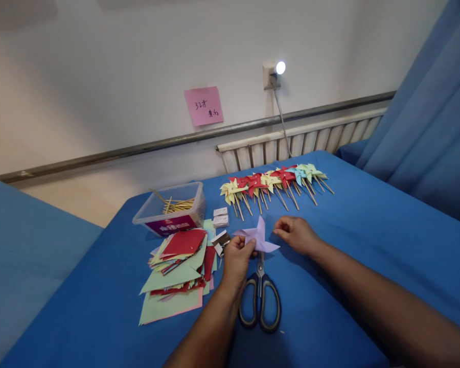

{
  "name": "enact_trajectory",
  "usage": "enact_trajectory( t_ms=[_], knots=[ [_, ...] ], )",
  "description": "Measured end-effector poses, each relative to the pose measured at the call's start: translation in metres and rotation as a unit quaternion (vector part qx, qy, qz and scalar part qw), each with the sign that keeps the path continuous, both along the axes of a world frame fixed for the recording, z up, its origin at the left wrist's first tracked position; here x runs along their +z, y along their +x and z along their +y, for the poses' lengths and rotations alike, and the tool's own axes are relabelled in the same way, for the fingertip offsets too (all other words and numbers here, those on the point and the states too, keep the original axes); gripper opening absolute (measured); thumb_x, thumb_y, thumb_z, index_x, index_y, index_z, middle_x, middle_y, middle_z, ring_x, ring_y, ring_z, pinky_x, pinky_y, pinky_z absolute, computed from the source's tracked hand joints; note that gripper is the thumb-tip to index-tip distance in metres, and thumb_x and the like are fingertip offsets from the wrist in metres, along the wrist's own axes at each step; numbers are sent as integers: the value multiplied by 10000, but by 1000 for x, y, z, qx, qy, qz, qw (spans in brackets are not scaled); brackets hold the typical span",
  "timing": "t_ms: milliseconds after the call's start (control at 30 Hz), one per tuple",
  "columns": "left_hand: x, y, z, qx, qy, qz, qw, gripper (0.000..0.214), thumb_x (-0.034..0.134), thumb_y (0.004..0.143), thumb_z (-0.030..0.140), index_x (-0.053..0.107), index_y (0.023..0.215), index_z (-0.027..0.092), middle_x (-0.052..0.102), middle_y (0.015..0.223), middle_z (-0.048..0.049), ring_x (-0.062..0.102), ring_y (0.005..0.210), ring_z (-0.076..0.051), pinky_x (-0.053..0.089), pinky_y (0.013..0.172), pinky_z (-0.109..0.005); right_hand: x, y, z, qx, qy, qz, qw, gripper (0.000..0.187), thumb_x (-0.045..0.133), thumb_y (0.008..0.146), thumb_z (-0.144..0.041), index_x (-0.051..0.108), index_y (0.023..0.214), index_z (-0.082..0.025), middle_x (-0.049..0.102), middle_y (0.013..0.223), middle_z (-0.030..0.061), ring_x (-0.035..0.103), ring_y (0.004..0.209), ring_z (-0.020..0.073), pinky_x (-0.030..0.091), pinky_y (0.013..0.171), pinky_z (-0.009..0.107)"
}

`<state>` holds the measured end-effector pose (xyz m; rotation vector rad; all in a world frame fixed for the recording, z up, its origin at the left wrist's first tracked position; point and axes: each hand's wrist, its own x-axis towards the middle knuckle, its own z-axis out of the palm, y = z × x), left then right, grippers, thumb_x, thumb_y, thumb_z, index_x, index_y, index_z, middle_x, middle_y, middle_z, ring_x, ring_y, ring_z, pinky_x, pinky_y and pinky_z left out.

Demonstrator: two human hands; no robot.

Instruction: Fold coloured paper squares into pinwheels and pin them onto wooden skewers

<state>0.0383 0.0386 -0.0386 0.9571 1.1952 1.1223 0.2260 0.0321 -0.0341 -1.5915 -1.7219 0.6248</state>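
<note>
My left hand (235, 258) pinches a folded lilac paper pinwheel (258, 237) just above the blue table. My right hand (297, 234) hovers to the right of the pinwheel with its fingers curled together, and what they hold is too small to name. Grey-handled scissors (259, 301) lie on the table under and in front of my hands. A row of finished pinwheels on wooden sticks (274, 184), red, yellow and pale blue, lies further back.
A pile of coloured paper squares (178, 271) lies left of my hands. Behind it stands a clear plastic box of wooden sticks (172, 209), with small white boxes (221, 217) beside it. A radiator (302, 140) and a pink note (203, 106) are on the wall.
</note>
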Motion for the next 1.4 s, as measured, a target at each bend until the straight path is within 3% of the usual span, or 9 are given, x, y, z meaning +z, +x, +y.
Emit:
enact_trajectory(
  t_ms=[133, 300, 600, 867, 1133, 1400],
  knots=[
    [-3, -2, 1, 14, 22, 35, 999, 265, 749, 573, 337, 594, 676, 148, 591, 550, 29, 496, 456, -83, 395, 485, -202, 7, -17, -12, -8, 68, 98, 993, 115, 604, 796, -287, 640, 741, -192, 613, 653, -18, 533, 573, 111, 393, 553, 219],
    [0, -2, -1, 23, 85, 93, 992, 205, 723, 608, 310, 604, 652, 149, 572, 566, 35, 474, 500, -83, 380, 517, -199, 12, -37, -25, 30, 131, 49, 990, 102, 578, 828, -222, 620, 738, -197, 603, 709, -7, 553, 653, 122, 398, 620, 234],
    [4, 1, -7, 0, 135, 105, 985, 149, 696, 651, 278, 629, 719, 163, 603, 641, 26, 537, 605, -113, 419, 597, -218, 7, -39, -23, 29, 150, 0, 988, 96, 565, 848, -217, 595, 758, -199, 590, 730, -8, 554, 680, 128, 386, 642, 240],
    [2, 1, -6, -13, 106, 69, 992, 176, 706, 620, 249, 644, 754, 152, 660, 714, -9, 584, 660, -131, 449, 650, -239, 6, -37, -22, 23, 144, -9, 989, 86, 564, 843, -207, 595, 764, -197, 591, 734, -9, 545, 670, 125, 386, 636, 239],
    [3, 2, -6, -24, 27, 6, 999, 232, 755, 565, 277, 624, 703, 146, 650, 637, 0, 555, 551, -103, 421, 564, -212, 5, -35, -21, 34, 144, -23, 989, 87, 554, 855, -215, 609, 790, -199, 607, 758, 3, 560, 696, 133, 396, 652, 248],
    [7, 4, -7, -23, 5, -14, 1000, 258, 774, 542, 277, 626, 708, 145, 628, 580, 17, 516, 475, -85, 401, 504, -204, 5, -34, -21, 39, 146, -16, 988, 92, 554, 859, -222, 615, 795, -197, 610, 761, 6, 570, 710, 136, 404, 661, 251]
  ],
)
